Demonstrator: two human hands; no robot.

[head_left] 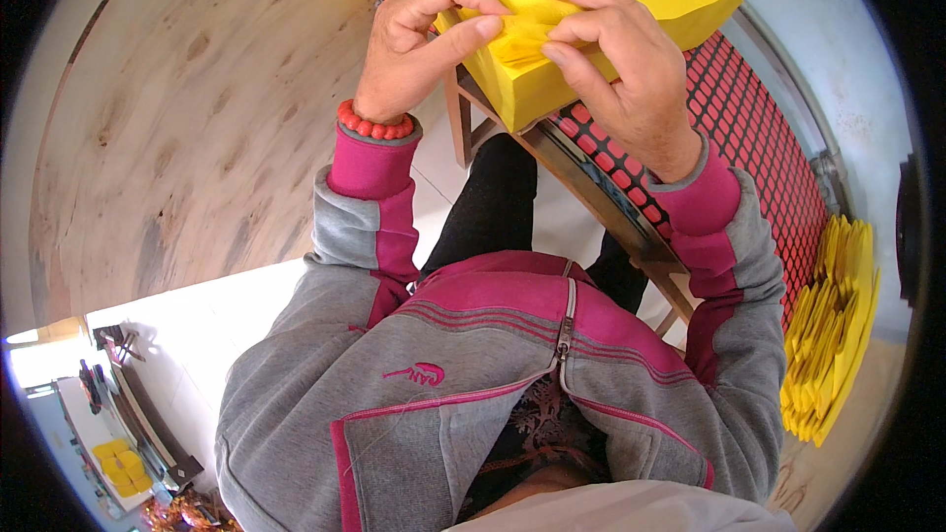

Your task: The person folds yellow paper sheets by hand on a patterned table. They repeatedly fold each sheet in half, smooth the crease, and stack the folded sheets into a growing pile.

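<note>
A yellow bag-like piece point(512, 89) with sharp creases lies in front of me at the top of the head view, on a surface covered with red-and-black patterned cloth. My left hand point(419, 44), with a red bead bracelet at the wrist, pinches a gathered fold of it between thumb and forefinger. Just to the right, my right hand point(631, 69) grips the same bunched part with thumb and fingertips. The two hands are close together but apart. Whether the fold holds anything inside is hidden.
A large wooden board point(197, 118) fills the left side. On the right, a stack of folded yellow pieces point(833, 335) leans beside the patterned cloth point(778, 138), near a pale blue wall. A wooden frame point(562, 163) stands over my legs. A white table point(89, 424) bears small items, lower left.
</note>
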